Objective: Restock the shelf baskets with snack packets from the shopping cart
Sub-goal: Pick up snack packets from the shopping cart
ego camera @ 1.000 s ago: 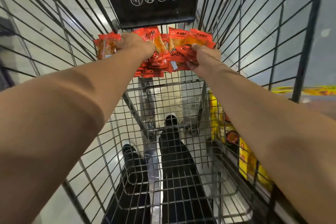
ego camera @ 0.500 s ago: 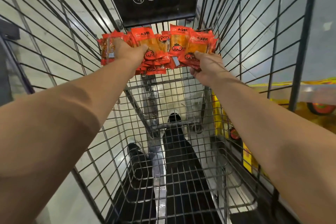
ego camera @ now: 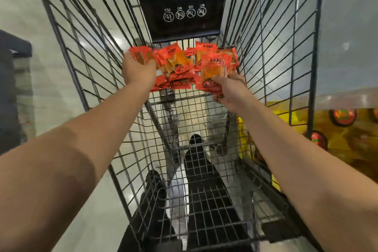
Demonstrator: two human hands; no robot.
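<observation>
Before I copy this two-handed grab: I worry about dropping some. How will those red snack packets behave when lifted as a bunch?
Probably floppy: the red snack packets fan out at odd angles between the left hand and right hand. Likely light, since each hand grips several. The glossy wrappers look slippery, so loose middle ones may slide into the cart.

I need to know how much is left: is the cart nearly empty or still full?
Nearly empty. The shopping cart shows bare wire floor; only one cluster of red snack packets remains at the far end, gripped by the left hand and right hand.

Both arms outstretched, left hand (ego camera: pixel 139 70) and right hand (ego camera: pixel 229 90) gripping.
</observation>
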